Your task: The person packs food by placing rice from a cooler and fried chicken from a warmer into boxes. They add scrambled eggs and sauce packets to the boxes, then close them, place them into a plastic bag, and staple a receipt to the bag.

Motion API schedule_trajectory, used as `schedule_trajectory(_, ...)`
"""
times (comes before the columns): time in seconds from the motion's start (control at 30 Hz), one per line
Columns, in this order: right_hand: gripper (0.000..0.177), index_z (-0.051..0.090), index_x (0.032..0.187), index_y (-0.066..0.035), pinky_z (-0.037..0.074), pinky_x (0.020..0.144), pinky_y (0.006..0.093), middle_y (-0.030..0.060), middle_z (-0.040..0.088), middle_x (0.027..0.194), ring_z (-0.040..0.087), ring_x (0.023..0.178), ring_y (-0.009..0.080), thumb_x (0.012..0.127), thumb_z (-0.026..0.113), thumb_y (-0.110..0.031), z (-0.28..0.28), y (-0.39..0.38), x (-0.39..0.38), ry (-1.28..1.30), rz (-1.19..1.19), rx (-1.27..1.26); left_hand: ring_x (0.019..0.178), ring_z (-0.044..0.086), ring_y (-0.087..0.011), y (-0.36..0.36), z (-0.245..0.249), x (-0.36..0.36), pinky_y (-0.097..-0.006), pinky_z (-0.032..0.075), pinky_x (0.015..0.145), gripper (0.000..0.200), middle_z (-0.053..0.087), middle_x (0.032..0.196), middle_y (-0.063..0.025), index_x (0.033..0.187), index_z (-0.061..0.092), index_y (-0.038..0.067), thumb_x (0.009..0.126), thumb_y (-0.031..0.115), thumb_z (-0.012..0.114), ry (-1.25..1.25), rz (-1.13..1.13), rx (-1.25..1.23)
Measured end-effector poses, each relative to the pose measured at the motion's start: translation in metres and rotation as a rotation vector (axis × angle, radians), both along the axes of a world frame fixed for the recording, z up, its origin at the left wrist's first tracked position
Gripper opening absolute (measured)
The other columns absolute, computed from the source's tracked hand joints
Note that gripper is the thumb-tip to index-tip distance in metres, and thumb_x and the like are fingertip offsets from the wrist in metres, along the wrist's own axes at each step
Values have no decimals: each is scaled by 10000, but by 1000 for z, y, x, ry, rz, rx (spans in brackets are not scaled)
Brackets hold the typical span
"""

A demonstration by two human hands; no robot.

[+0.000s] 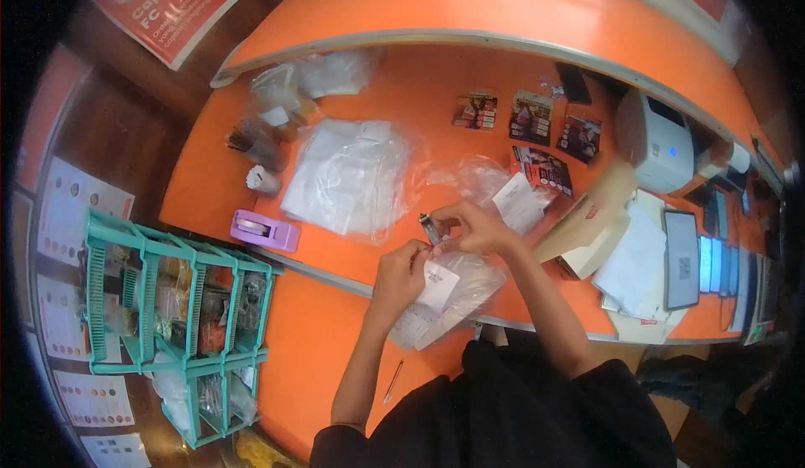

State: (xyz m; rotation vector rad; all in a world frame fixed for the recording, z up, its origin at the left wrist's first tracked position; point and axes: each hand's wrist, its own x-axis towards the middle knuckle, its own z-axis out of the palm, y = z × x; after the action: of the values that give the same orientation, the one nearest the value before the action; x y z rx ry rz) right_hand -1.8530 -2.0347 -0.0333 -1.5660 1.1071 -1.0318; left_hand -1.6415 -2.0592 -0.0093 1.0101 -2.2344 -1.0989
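Near the counter's front edge, a clear plastic bag [476, 282] lies between my two hands. A white printed slip [439, 284] is at its upper part, and another printed slip [409, 327] shows lower on the bag. My left hand [401, 277] pinches the gathered top of the bag beside the upper slip. In my right hand [475, 228] is a small dark and silver stapler [431, 228], its lower end close to the left fingertips. The fingers partly hide the spot where stapler and bag meet.
Flat plastic bags [348, 179] lie ahead, with a purple tape dispenser [264, 231] at left. A green rack [189, 300] stands lower left. A cardboard box [591, 225], papers [633, 258], a white printer [658, 141] and another bagged slip [518, 203] are at right. A pen [393, 382] lies near my body.
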Motion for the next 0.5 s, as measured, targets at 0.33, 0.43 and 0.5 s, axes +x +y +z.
schedule_trajectory(0.33,265,552,1109,-11,481,831,287,46,623,980,597,927,122,915,666,-149,96,37,-5,-501,-513,-189,1343,386,-254,70,-79,126,-434,306,1112,1039,437,1429,-125,1465,312,93,658,444,865,454,14,281)
schedule_trajectory(0.43,285,551,1143,-13,475,838,282,70,631,1003,602,951,132,915,655,-148,140,67,5,-465,-500,-272,1287,450,-227,91,-55,70,-400,347,1090,994,460,1407,-124,1415,347,41,661,432,863,534,13,126)
schedule_trajectory(0.5,313,546,1157,-3,471,853,287,89,636,1033,605,968,133,907,658,-155,150,80,25,-354,-475,-306,1247,494,-207,83,-42,43,-370,383,1063,841,481,1387,-126,1363,415,24,729,400,818,597,32,49)
